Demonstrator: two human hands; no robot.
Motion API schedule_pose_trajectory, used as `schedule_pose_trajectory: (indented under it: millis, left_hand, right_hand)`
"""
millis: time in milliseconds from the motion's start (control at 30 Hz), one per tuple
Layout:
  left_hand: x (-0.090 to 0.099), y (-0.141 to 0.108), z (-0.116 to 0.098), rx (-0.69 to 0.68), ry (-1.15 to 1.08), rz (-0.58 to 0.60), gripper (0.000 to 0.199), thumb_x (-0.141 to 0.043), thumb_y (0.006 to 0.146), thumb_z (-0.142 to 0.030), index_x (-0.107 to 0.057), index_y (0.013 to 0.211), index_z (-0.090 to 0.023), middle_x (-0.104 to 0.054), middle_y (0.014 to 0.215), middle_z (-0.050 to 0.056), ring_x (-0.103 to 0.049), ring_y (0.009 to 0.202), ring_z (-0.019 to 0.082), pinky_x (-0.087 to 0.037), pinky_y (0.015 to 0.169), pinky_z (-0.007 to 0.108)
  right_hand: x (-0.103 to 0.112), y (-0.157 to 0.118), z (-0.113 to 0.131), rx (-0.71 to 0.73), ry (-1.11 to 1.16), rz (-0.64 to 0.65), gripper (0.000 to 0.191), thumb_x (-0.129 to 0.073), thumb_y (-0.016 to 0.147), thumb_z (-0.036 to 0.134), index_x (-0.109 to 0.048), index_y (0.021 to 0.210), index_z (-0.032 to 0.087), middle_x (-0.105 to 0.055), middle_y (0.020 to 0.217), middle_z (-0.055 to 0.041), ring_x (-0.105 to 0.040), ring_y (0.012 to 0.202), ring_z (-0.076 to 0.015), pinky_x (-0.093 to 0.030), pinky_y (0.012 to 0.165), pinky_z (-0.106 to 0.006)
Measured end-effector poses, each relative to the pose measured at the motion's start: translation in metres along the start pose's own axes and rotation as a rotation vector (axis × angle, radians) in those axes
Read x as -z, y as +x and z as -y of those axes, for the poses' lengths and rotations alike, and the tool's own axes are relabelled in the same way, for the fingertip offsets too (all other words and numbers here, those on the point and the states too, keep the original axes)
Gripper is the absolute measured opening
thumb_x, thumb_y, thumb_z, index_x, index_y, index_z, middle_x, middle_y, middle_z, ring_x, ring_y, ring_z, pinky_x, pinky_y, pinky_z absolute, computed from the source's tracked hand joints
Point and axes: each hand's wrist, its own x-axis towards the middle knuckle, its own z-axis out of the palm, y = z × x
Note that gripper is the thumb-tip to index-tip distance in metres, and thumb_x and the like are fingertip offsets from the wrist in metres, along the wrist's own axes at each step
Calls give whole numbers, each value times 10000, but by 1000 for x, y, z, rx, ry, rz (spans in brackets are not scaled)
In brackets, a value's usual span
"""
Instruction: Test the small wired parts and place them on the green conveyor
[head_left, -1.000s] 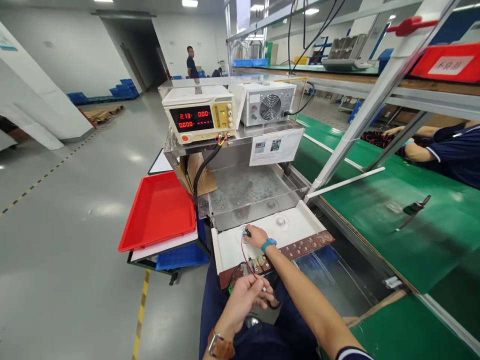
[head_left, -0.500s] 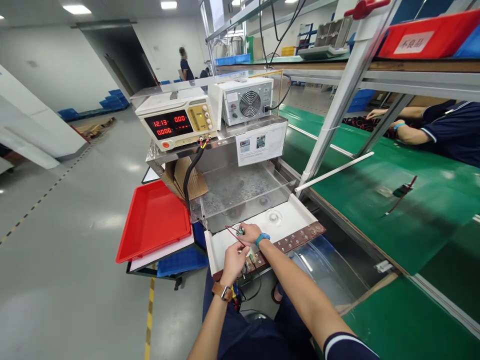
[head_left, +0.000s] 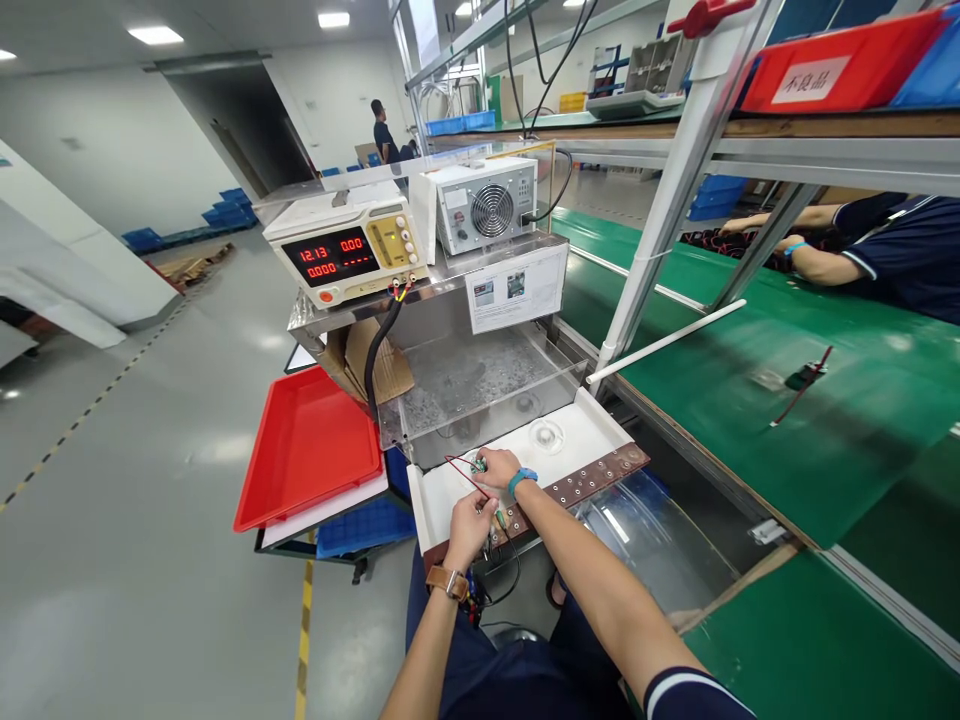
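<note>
My left hand (head_left: 470, 524), with a brown watch band at its wrist, pinches the end of a thin red wire (head_left: 466, 476) over the front of the white tray (head_left: 448, 503). My right hand (head_left: 498, 468), wearing a blue band, is closed on a small green part (head_left: 478, 465), partly covered by its fingers. The red wire loops to the left between the two hands. Just right of my left fingers is a green clip (head_left: 501, 519) on a dark cable, by the brown strip with metal studs (head_left: 592, 479).
A power supply (head_left: 345, 250) with red digits and a grey fan unit (head_left: 486, 208) stand on the metal shelf behind. The red tray (head_left: 311, 450) is at the left. On the green bench (head_left: 847, 450) lies a part with a red wire; another person's arms (head_left: 817, 262) are beyond.
The view has shifted slightly. My hands stay close together in nearly the same pose, and the red wire loop reaches a little farther left.
</note>
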Motion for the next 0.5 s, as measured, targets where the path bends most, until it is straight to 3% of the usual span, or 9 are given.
schedule_pose_trajectory:
  millis: [500]
  left_hand:
    - [0, 0, 1, 10, 34, 3, 247, -542, 784, -338, -699, 810, -149, -701, 717, 59, -619, 694, 212, -447, 694, 309]
  right_hand:
    - [-1, 0, 1, -23, 6, -5, 445, -664, 754, 469, -622, 1140, 252, -724, 960, -36, -655, 945, -221, -395, 766, -263]
